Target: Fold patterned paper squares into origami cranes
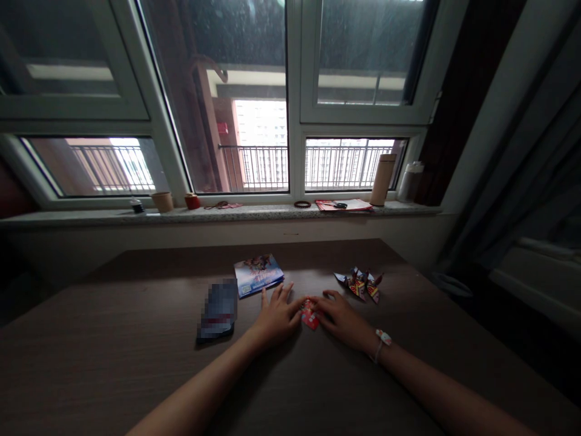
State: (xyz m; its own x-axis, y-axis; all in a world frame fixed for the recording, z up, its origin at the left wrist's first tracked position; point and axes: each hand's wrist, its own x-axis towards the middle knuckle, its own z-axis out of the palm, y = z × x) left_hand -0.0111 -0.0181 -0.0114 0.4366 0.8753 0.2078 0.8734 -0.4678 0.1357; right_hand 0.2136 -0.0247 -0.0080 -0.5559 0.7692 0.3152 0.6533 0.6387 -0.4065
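Note:
A small red patterned piece of folded paper (310, 316) lies on the table between my hands. My left hand (278, 315) has its thumb and index finger on the paper's left edge, its other fingers spread over the tabletop. From the other side, my right hand (342, 316) bends its fingers onto the paper's upper right edge. A bracelet with a pale charm (384, 337) circles my right wrist. Folded paper cranes (361, 283) in mixed colours stand beyond my right hand. Part of the red paper is hidden under my fingertips.
A blue printed booklet (258, 274) and a dark, pixelated flat object (218, 310) lie left of my hands on the brown table (149, 363). Along the windowsill (267, 212) stand a paper cup (162, 201), a red spool-like item (192, 201), red papers (349, 206) and a tan flask (382, 180).

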